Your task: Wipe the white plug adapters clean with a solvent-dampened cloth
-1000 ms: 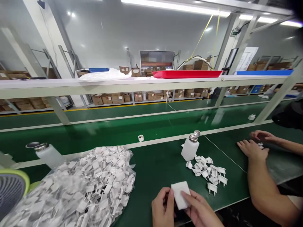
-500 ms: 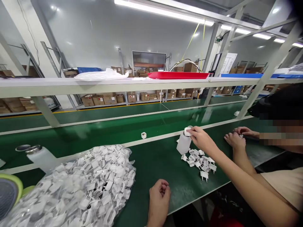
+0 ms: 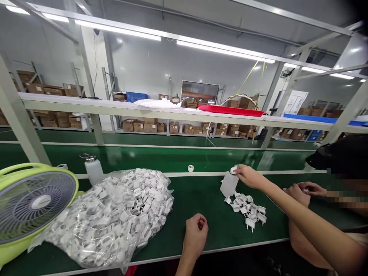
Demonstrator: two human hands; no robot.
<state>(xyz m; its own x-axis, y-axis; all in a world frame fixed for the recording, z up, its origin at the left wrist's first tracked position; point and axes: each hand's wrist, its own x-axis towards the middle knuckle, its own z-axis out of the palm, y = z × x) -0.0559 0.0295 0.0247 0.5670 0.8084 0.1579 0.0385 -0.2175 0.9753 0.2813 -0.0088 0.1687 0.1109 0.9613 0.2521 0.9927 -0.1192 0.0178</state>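
My right hand [image 3: 248, 176] reaches out from the right and pinches a small white piece [image 3: 233, 170] against the top of a translucent white bottle [image 3: 229, 184]. Whether that piece is cloth or plastic I cannot make out. Just in front of the bottle lies a loose pile of white plastic plug parts [image 3: 249, 209], some with prongs. My left hand [image 3: 197, 234] rests near the bench's front edge, fingers curled closed with nothing visible in them. To its left sits a large clear plastic bag [image 3: 115, 218] full of similar white parts.
A green fan [image 3: 40, 201] stands at the far left beside a second bottle [image 3: 94, 171] with its lid open. One white part [image 3: 191, 168] lies near the white line. A co-worker's hands [image 3: 301, 193] are at the right. A shelf [image 3: 161, 110] crosses above, carrying a red tray [image 3: 230, 110].
The camera view has turned left and tilted up, bringing more of the fan into sight. My right hand stays at the bottle top with the white piece; my left hand stays curled.
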